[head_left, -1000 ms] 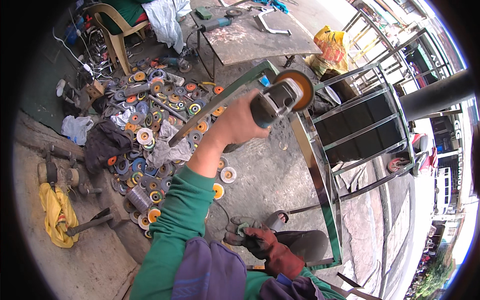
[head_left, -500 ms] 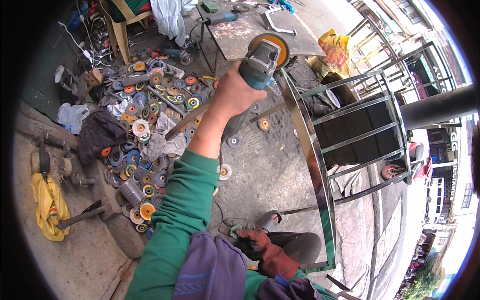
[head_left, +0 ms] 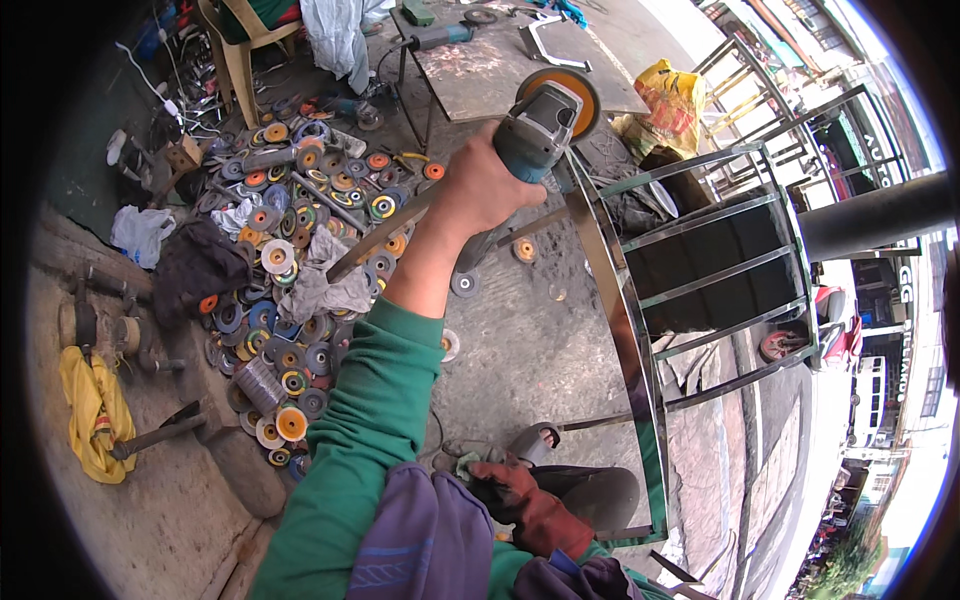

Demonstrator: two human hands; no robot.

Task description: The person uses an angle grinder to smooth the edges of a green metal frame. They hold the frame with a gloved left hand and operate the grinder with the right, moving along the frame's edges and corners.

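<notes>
My left hand (head_left: pixel 482 185), bare below a green sleeve, is wrapped round an angle grinder (head_left: pixel 540 125). The grinder has a grey head, a teal body and an orange-faced disc (head_left: pixel 585 92). The disc is beside the upper end of a shiny metal frame (head_left: pixel 612 275) of square tubes; whether they touch I cannot tell. Low in the view, my right hand (head_left: pixel 535 505) wears a dark red work glove and stays near my knee. Its fingers look curled round something greyish green that I cannot make out.
Many used grinding discs (head_left: pixel 290 358) lie heaped on the left, among rags (head_left: pixel 335 275). A worktable (head_left: pixel 520 75) with another grinder (head_left: pixel 440 38) stands at the back. Beside it is a yellow sack (head_left: pixel 672 100). A dark pipe (head_left: pixel 880 215) crosses the right side.
My left hand has moved the grinder slightly right, and its disc now shows a little farther right. The right glove has barely moved.
</notes>
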